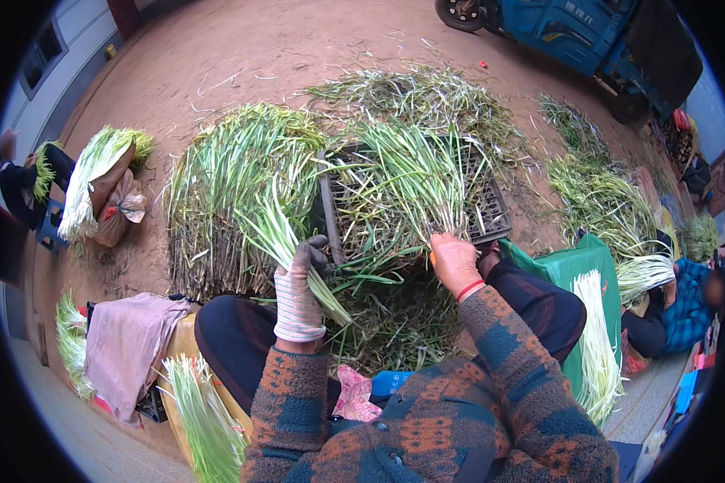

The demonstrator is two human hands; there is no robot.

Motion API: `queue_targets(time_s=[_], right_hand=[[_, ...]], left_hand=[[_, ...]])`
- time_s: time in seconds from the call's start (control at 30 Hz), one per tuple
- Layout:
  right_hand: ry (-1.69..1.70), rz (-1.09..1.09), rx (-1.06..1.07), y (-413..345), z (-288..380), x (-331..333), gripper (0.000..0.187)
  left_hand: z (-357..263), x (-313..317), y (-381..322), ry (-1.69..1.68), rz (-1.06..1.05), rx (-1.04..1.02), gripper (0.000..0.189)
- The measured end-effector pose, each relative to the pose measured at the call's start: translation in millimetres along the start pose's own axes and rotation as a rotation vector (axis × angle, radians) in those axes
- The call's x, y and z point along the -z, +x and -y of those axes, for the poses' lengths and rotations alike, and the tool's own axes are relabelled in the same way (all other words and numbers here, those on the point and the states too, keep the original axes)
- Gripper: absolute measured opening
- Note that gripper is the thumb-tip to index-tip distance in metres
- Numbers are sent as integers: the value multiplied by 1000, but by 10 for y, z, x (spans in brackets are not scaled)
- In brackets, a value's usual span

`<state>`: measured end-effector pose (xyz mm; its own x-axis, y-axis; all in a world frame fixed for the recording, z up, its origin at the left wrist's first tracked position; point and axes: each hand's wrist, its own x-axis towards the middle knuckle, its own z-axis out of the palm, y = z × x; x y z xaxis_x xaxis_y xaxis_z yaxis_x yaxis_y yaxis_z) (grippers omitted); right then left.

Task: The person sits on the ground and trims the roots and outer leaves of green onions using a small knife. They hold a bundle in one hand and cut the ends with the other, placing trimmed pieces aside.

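Observation:
My left hand point(302, 281), in a grey-coated striped knit glove, grips a small bunch of trimmed green stalks point(281, 232), probably chives or young garlic, with pale ends pointing down to the right. My bare right hand point(456, 259), a red band at its wrist, closes at the root ends of a loose bunch of longer green stalks point(414, 175). A bit of something orange point(432, 258) shows by its thumb; what it is stays unclear. Those stalks lie across a dark plastic crate point(332, 226) strewn with leaf scraps. A thick stack of untrimmed stalks point(217, 193) stands left of the crate.
Leaf waste point(423, 96) lies beyond the crate and between my knees. Pale stalks rest on a green-covered support point(580, 259) at right; a bundle point(202, 416) lies at lower left. Two people sit nearby, one left, one right point(689, 302). A blue vehicle point(568, 36) stands behind.

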<state>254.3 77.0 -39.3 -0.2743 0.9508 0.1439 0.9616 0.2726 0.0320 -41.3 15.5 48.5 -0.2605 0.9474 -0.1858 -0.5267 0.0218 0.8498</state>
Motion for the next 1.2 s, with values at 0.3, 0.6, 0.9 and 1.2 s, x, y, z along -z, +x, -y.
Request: queue_targets(time_s=[0.3,0.6,0.9,1.2], right_hand=[[1304,427,-350,-17,38,470,20],[1574,580,-348,-372,426,654,29],[1569,545,-308,-722,885,790,28],[1587,507,-351,-414,794,824,35]], left_hand=[[104,18,-55,-309,66,109,31],[381,-118,-187,-127,28,306,25],[560,-192,-259,143,64,440,23],[487,-244,-304,192,40,399,22]])
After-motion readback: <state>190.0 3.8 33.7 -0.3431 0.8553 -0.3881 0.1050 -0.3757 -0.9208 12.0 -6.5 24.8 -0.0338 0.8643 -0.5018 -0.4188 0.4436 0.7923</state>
